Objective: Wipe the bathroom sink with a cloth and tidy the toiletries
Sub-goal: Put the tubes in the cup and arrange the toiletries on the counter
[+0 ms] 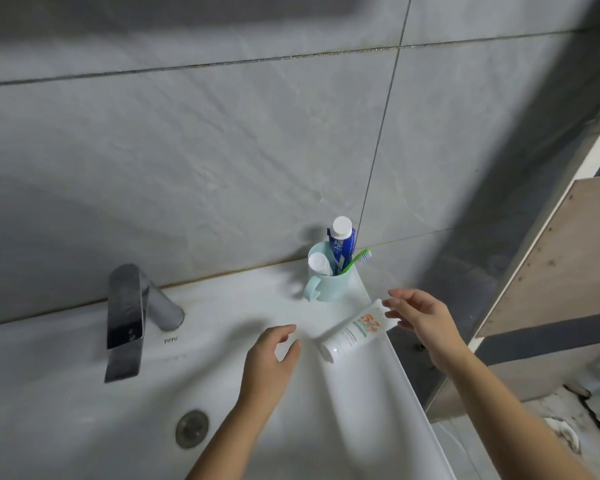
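Two hands are reaching over the white ceramic sink point(222, 306). The left hand point(274, 355) is hovering with its fingers loosely curled, holding nothing, just beside the capped end of a white squeeze tube with orange print point(355, 332). The right hand point(421, 320) is spreading its fingers point(406, 295) wide at the tube's flat end; I cannot tell whether they are touching it. The tube is lying on its side on the sink's right rim. Behind it, a pale aqua plastic mug with a handle point(333, 289) is standing upright in the back corner, holding a blue toothpaste tube with a white cap point(342, 242), a second white-capped tube point(320, 264) and a green toothbrush point(355, 259).
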Motion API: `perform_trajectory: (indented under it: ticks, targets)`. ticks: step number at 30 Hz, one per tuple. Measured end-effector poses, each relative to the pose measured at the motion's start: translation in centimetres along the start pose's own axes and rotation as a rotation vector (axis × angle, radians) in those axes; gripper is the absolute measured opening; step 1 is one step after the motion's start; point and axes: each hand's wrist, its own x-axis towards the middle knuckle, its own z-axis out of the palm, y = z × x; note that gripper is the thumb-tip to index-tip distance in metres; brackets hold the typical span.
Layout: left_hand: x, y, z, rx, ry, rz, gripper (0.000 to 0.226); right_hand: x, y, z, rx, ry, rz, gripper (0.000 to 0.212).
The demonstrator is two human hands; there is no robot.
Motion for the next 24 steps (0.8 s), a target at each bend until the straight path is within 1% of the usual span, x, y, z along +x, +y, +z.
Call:
perform_trajectory:
  ticks: [4,6,7,10,14,16,18,20,22,24]
  targets:
    - [-4.3,-1.5,-1.7,0.153,0.000,0.015,0.022,-3.4,2.5,0.3,-0.192,-0.050,-0.052,0.011]
    - [-6.0,-2.1,-2.4,0.201,0.010,0.029,0.023,-4.2,3.5,0.9,-0.264,-0.027,-0.028,0.008]
    - [-6.6,-2.3,-2.6,0.205,0.017,0.024,0.023,-4.3,3.8,1.4,-0.253,-0.001,-0.005,0.011]
    - [-7.9,-2.5,-3.2,0.203,0.037,-0.011,0.024,-4.0,4.7,3.3,-0.193,0.074,0.071,0.030]
    - [-8.5,-2.3,-3.7,0.203,0.103,-0.027,0.024,-2.2,5.5,6.7,-0.106,0.210,0.213,0.067]
    - [-8.7,-2.3,-3.9,0.206,0.120,-0.043,0.025,-1.4,5.4,8.0,-0.138,0.288,0.254,0.080]
    - [-8.8,-2.3,-4.0,0.212,0.127,-0.047,0.026,-0.6,5.6,8.8,-0.157,0.337,0.332,0.088]
    - [-8.9,-2.4,-4.2,0.208,0.138,-0.056,0.028,0.3,6.1,9.1,-0.140,0.356,0.405,0.086]
    - [-9.1,-2.6,-4.3,0.196,0.146,-0.063,0.028,0.7,6.1,9.1,-0.107,0.365,0.441,0.080]
    - [-9.2,-2.8,-4.3,0.181,0.137,-0.069,0.029,0.6,5.2,9.1,-0.021,0.366,0.475,0.072]
